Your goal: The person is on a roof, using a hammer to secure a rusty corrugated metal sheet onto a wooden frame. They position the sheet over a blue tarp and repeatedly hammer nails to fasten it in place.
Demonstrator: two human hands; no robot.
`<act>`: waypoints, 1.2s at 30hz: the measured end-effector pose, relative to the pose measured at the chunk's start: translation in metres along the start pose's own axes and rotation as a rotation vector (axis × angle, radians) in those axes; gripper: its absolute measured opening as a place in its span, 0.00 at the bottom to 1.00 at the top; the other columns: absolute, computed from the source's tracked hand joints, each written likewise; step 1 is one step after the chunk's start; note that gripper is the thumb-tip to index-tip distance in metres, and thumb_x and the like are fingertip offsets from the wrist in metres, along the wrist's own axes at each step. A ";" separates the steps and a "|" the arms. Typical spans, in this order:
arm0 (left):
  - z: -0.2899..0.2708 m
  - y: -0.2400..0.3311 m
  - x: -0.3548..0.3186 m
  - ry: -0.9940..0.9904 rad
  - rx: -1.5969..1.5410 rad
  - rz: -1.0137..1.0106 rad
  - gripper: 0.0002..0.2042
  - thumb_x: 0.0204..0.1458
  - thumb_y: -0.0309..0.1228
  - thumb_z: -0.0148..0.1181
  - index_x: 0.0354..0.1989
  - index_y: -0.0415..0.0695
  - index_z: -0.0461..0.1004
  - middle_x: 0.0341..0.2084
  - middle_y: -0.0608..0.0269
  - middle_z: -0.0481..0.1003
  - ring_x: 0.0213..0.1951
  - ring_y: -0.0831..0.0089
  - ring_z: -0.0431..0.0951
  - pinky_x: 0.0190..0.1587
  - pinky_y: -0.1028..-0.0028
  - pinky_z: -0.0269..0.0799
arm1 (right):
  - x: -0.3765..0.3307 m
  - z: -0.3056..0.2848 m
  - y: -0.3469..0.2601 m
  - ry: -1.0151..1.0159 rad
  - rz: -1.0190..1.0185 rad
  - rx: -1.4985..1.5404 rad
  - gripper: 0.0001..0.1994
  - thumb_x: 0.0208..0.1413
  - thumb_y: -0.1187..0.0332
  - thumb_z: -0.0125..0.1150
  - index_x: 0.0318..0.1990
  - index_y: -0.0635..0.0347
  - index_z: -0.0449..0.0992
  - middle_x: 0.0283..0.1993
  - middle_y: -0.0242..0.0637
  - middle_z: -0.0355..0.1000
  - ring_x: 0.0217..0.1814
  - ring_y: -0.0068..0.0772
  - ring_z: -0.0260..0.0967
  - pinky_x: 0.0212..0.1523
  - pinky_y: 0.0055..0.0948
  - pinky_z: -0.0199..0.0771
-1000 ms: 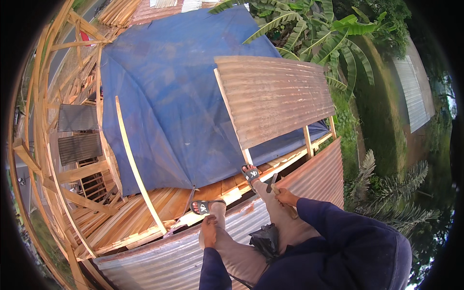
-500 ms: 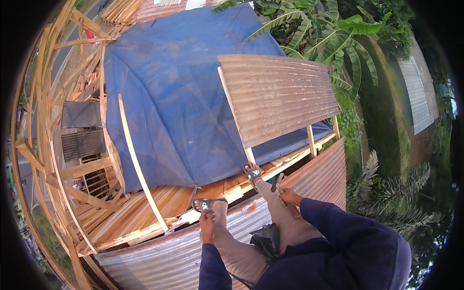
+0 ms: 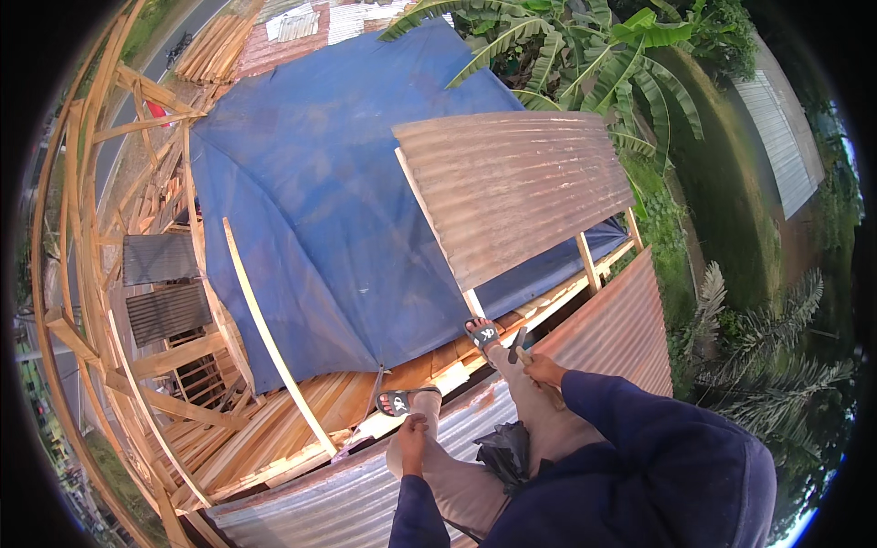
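My right hand is closed around the wooden handle of a hammer, its dark metal head pointing up beside my right shin. My left hand rests in front of my left shin with its fingers curled together; whatever they may hold is hidden. Between my thighs hangs a black plastic bag. My sandalled feet stand on the timber edge of the structure, just past the upper edge of a corrugated metal sheet.
A blue tarp spreads ahead, with a rusty corrugated sheet propped over its right part on wooden posts. Planks lie at left beside open timber framing. A thin upright batten stands there. Banana leaves reach in from the far right.
The view has tilted slightly, shifting the scene. My left hand sits a little lower and farther right, still curled. My right hand keeps hold of the hammer in nearly the same place.
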State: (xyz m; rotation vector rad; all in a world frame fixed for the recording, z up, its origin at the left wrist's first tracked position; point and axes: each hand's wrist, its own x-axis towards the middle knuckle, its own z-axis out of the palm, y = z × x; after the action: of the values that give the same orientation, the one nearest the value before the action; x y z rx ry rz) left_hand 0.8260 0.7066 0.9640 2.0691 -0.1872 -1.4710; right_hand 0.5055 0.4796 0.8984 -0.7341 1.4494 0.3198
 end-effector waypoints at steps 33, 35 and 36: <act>0.059 0.140 -0.133 -0.928 0.494 0.093 0.11 0.54 0.28 0.58 0.45 0.39 0.74 0.31 0.58 0.77 0.35 0.71 0.77 0.42 0.72 0.71 | -0.023 -0.040 0.009 0.099 0.033 0.023 0.19 0.51 0.69 0.61 0.48 0.72 0.68 0.28 0.45 0.71 0.21 0.35 0.72 0.17 0.38 0.73; 0.063 0.139 -0.137 -0.823 0.598 0.098 0.11 0.54 0.28 0.59 0.44 0.37 0.73 0.30 0.56 0.78 0.33 0.68 0.78 0.39 0.72 0.72 | -0.030 -0.040 0.008 0.104 0.007 0.025 0.18 0.51 0.69 0.60 0.47 0.72 0.67 0.28 0.46 0.71 0.21 0.36 0.72 0.17 0.38 0.72; 0.063 0.137 -0.137 -0.774 0.545 0.110 0.12 0.54 0.29 0.60 0.45 0.37 0.73 0.29 0.57 0.78 0.32 0.69 0.78 0.38 0.71 0.72 | -0.033 -0.038 0.004 0.103 -0.005 0.026 0.18 0.51 0.69 0.60 0.46 0.72 0.67 0.28 0.46 0.71 0.20 0.36 0.72 0.17 0.39 0.72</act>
State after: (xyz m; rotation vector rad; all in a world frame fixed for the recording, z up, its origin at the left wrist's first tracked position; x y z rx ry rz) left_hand 0.7463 0.6305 1.1354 1.6890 -1.0833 -2.2593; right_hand 0.4696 0.4661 0.9312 -0.7416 1.5457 0.2620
